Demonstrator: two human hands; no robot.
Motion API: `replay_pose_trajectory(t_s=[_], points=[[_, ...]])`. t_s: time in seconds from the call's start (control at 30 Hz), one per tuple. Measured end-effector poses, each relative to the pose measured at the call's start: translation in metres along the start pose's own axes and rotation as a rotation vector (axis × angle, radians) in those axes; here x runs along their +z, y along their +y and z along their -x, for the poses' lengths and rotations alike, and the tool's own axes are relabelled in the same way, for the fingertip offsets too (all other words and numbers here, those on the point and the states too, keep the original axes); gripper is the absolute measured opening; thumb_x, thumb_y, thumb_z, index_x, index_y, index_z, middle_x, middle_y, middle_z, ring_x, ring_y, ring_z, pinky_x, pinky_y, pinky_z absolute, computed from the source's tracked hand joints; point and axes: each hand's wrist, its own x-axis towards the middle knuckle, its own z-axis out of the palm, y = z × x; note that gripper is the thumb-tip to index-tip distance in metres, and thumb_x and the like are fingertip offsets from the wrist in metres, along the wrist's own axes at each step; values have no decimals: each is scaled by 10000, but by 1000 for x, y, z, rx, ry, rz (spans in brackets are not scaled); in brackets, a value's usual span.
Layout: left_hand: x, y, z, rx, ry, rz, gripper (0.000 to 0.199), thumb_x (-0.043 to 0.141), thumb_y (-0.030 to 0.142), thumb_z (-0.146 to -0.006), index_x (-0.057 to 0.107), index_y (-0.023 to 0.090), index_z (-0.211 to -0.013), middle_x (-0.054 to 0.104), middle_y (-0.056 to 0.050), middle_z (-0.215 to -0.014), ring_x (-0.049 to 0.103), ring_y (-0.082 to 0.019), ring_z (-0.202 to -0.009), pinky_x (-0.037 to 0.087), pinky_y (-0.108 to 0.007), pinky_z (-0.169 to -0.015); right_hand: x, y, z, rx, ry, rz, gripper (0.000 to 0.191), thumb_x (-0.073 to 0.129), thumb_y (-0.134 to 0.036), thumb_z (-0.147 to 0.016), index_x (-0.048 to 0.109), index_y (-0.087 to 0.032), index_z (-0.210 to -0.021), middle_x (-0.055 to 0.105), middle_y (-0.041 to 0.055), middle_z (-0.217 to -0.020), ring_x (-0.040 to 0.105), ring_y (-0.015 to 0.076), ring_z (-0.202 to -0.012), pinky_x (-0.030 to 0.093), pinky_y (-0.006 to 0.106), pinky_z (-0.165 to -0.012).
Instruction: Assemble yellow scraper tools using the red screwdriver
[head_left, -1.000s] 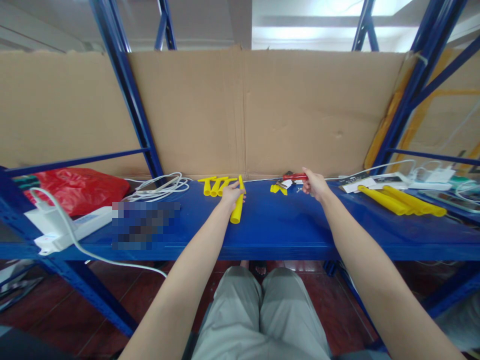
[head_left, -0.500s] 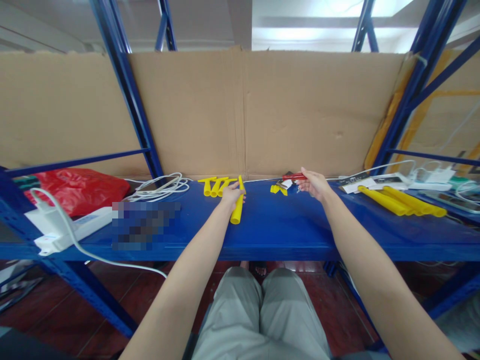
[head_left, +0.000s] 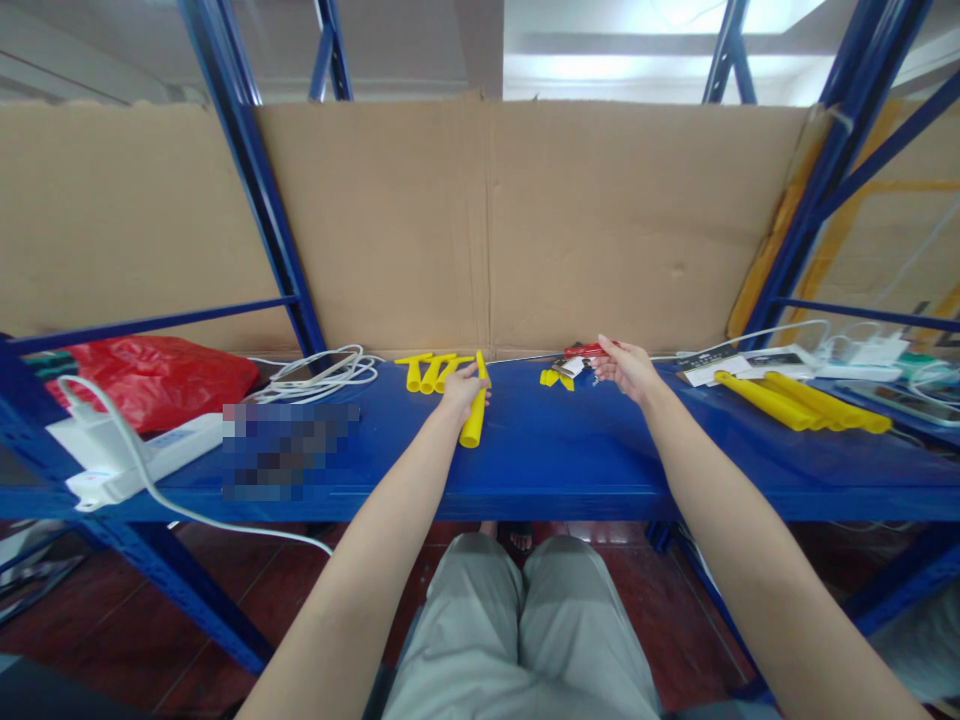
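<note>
My left hand [head_left: 463, 388] is closed around a yellow tube [head_left: 472, 428], whose wide open end points toward me on the blue shelf [head_left: 555, 455]. Just left of that hand, several yellow tube pieces [head_left: 429, 376] lie side by side near the back. My right hand [head_left: 628, 368] pinches the end of a red-handled tool [head_left: 586, 350]; a thin dark shaft seems to run left from it, and its exact kind is unclear. Below the tool are small yellow pieces [head_left: 557, 379] and a white label-like piece [head_left: 573, 367].
Longer yellow tubes [head_left: 814, 405] lie at right beside black-and-white cards [head_left: 712, 365] and a phone-like device [head_left: 896, 400]. At left are a red plastic bag [head_left: 161, 380], coiled white cable [head_left: 322, 375] and a power strip [head_left: 184, 445]. Cardboard [head_left: 600, 230] closes off the back.
The red-handled tool and the fingers of my right hand have shifted slightly left. My left hand keeps its hold on the yellow tube.
</note>
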Motion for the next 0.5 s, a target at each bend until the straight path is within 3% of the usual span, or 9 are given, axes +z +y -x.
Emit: replay_pose_trajectory(t_s=[0.5], points=[[0,-1,-1,7,-19,-27,630,589,11,-783,443,163,-1376,678,-125,-973,585,-88,-551,466,-177,-467,3,0,0,53,80,18,266,631,-389,-818,535,-151,-743,602,23,-461,503,88,-321,412,160,-313]])
